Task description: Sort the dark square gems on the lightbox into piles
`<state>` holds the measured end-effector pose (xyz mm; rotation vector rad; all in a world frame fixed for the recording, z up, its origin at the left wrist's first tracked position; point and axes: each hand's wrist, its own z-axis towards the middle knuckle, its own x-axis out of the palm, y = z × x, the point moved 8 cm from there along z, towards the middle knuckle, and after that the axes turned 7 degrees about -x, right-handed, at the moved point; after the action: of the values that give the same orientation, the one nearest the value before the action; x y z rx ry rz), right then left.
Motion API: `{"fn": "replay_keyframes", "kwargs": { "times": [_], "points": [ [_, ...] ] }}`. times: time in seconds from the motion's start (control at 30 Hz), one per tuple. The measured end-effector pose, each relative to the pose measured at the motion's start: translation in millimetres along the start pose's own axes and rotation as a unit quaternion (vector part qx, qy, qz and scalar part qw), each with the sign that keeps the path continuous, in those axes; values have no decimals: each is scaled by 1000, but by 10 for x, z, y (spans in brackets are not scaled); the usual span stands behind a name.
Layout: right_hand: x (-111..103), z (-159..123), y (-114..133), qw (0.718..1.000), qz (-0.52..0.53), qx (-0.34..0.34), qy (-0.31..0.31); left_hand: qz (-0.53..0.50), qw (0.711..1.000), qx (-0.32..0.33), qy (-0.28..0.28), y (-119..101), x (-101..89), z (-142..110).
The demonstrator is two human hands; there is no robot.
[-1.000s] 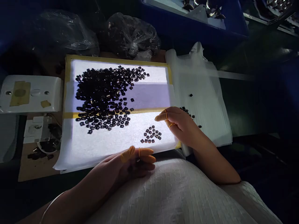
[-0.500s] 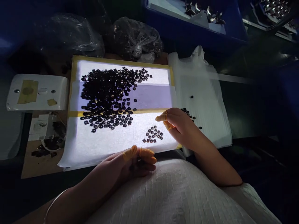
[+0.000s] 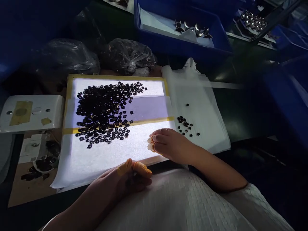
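Note:
On the lit white panel [image 3: 101, 163], a dense heap of small black square pieces [image 3: 101, 106] covers the left and upper part. My right hand [image 3: 166, 142] rests low on the panel's right side, yellowish finger cots on its fingertips. Its fingers are bent and close together; what lies under or between them is hidden. At the panel's front edge, my left hand [image 3: 134, 175] is curled with its thumb beside the forefinger, also wearing orange-yellow finger cots. The palm is in shadow, so its contents cannot be made out.
Several loose black pieces [image 3: 185, 123] lie on a white foam sheet [image 3: 204, 106] to the right. Clear plastic bags [image 3: 131, 56] and a blue bin [image 3: 183, 41] with shiny metal parts stand behind. At left are a white switch plate [image 3: 54, 110] and dark scraps [image 3: 32, 175].
My right hand has come down and left onto the panel, where a small group of pieces lay; that group no longer shows. My left fingers look more closed. The view has shifted.

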<state>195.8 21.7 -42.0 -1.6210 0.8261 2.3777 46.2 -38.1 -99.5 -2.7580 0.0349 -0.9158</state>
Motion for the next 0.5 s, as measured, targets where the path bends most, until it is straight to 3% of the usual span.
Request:
{"fn": "replay_keyframes", "kwargs": {
  "times": [0.1, 0.2, 0.27, 0.33, 0.43, 0.5],
  "points": [
    [-263, -278, -341, 996, -29, 61, -64, 12, 999, 13, -28, -35, -40, -9],
    [-528, -648, -715, 973, -95, 180, -109, 12, 999, 32, -40, -64, -82, -13],
    [-688, -857, -818, 953, -133, 234, -142, -9, 997, 48, -54, -107, -133, -34],
    [-796, -975, -779, 944, -143, 243, -170, -45, 992, 90, -72, -241, -180, -111],
    [-874, -1108, -698, 927, -163, 277, -193, -87, 960, 248, -98, -747, -203, -443],
    [-857, -1145, -660, 929, -179, 271, -179, -113, 903, 390, -142, -1207, -261, -862]
  ]
}}
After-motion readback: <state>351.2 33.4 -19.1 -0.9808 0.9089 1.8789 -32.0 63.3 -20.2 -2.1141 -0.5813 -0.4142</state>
